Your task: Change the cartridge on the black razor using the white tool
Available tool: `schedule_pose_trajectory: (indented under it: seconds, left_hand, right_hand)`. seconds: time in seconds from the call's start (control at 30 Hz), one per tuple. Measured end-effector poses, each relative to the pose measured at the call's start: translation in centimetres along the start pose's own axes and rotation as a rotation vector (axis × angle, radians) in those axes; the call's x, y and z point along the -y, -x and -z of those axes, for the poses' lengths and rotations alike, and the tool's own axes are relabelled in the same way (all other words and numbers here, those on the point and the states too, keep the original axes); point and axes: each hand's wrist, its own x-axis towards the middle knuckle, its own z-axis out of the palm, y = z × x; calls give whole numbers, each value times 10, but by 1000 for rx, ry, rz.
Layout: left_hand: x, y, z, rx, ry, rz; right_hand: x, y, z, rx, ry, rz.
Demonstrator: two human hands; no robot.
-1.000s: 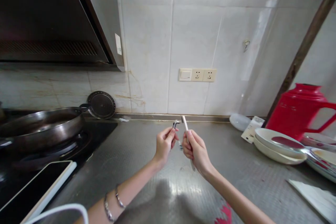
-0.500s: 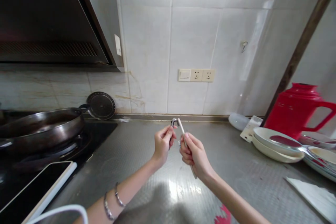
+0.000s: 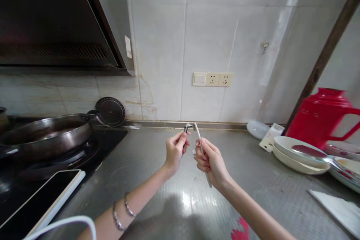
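My left hand is closed around a small tool with a dark handle and a bent silver head; its exact kind is unclear. Closed on a pale, thin-handled toothbrush, my right hand is just to the right. The dark bristles face the silver head, with a slight gap between them. Both hands are above the metal countertop. A small pale bit shows beside my right fingers, too small to name.
On the left, a steel pan sits on the black stove near a phone with a white cable. At right are a red thermos jug, stacked dishes and a white sheet. Sockets are on the wall.
The toothbrush head has moved slightly right, away from the silver head, which it appeared to touch before. The silver head is turned more to the right. The whole view has shifted a little.
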Motion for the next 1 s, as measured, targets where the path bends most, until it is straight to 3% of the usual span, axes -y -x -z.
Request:
schedule_pose_trajectory:
  seconds: [0.27,0.47,0.67,0.8,1.0]
  left_hand:
    - [-1,-1,1,22,-2,-25]
    - [-3,-2,1,9,13,-19]
    - [-5,-1,1,33,29,-38]
    - [-4,-1,1,17,47,-17]
    - [-4,-1,2,37,31,-33]
  right_hand:
    - [-7,7,-8,-10,15,2]
    - [-2,2,-13,-62,39,148]
    - [-9,4,-17,-27,21,30]
    - [-1,4,-18,-73,-29,35]
    - [5,17,-24,-91,-72,-96]
